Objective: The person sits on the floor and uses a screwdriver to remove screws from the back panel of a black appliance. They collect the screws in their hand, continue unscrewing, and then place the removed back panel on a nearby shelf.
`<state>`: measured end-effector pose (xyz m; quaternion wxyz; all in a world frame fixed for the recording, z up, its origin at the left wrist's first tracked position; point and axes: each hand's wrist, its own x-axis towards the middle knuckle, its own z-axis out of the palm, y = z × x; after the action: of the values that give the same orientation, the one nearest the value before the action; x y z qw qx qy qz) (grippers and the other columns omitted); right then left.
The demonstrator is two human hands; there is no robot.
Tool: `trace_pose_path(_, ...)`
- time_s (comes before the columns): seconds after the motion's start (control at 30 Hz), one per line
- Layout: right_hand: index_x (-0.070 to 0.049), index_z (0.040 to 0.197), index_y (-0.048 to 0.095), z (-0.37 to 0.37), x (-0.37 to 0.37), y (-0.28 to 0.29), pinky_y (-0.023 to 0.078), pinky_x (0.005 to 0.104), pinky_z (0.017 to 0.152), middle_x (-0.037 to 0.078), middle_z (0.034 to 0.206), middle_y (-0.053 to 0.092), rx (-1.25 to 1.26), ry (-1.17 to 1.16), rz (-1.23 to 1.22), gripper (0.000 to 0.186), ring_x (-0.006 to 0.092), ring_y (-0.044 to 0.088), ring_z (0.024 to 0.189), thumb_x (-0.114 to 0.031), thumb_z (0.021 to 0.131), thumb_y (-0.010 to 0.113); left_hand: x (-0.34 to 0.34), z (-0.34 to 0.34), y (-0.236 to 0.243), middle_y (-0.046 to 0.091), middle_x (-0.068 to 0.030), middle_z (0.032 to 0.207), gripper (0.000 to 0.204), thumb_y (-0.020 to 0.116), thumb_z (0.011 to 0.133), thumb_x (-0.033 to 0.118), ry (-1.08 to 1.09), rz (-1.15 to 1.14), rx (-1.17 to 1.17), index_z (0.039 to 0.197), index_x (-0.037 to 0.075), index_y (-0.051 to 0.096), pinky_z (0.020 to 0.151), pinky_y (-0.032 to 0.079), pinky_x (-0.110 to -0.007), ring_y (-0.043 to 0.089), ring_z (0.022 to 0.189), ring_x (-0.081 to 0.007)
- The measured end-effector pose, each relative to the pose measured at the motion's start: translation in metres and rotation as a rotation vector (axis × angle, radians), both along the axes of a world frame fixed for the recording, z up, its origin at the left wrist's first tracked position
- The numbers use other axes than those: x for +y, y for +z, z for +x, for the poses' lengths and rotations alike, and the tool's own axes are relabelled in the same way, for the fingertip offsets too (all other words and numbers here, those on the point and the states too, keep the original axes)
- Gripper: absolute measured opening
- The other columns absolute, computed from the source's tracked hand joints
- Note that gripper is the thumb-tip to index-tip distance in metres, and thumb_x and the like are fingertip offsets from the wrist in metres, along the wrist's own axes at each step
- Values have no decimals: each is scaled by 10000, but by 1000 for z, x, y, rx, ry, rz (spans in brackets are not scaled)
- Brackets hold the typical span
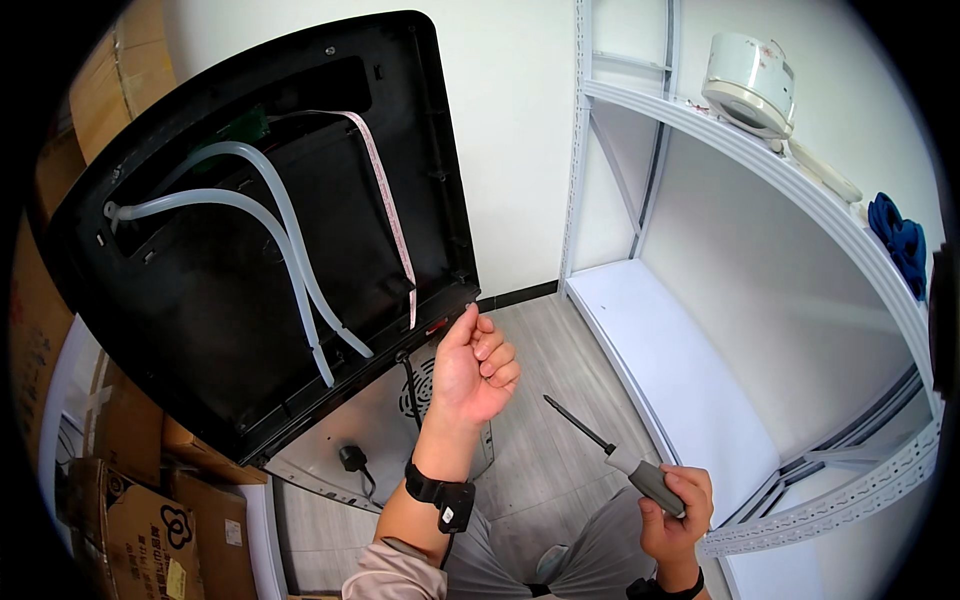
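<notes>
A large black plastic panel [330, 260] stands tilted up on the left, its inner side facing me. My left hand [478, 370] is at its lower right corner, fingers curled and thumb and forefinger pinched together; whatever lies between them is too small to make out. A screwdriver [650, 485] with a grey handle and dark shaft is in my right hand [680, 515], its tip pointing up and left, touching nothing. Two translucent hoses [268, 205] and a pinkish-white ribbon cable [380, 185] run down the panel's inside. Near the cable's top sits a green circuit board [243, 128].
Below the panel is a metal housing [325, 440] with a round vent and a black plug [352, 459]. Cardboard boxes [145, 535] crowd the left. On the right, a white metal shelf [670, 350] carries a white kettle-like appliance [750, 85] and blue cloth [898, 240].
</notes>
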<state>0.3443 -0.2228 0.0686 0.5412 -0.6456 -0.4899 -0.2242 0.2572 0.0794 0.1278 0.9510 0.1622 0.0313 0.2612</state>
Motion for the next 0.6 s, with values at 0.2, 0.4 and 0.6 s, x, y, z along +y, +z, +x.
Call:
trace_pose_path(0.2,-26,1057,587,1,0,-1,514,342,690,192,988,635,4,1,-18,378,278,634,818,-233,803,775,3,-1,2,356,50,540,353,438,1011,308,-21,-32,-45,741,121,567,423,212,-246,292,464,-88)
trace_pose_path(0.4,-25,1055,583,3,-1,-3,514,342,691,194,992,633,8,8,-27,373,280,634,818,-208,795,778,4,1,3,358,44,549,360,421,1013,304,-44,-44,-92,751,109,571,430,210,-252,287,471,-93)
trace_pose_path(0.6,-24,1048,586,4,0,-4,516,343,690,192,992,634,14,22,-33,365,279,633,816,-185,786,783,5,2,3,357,45,553,377,433,1007,345,-69,-34,-138,758,103,580,429,203,-251,276,476,-92)
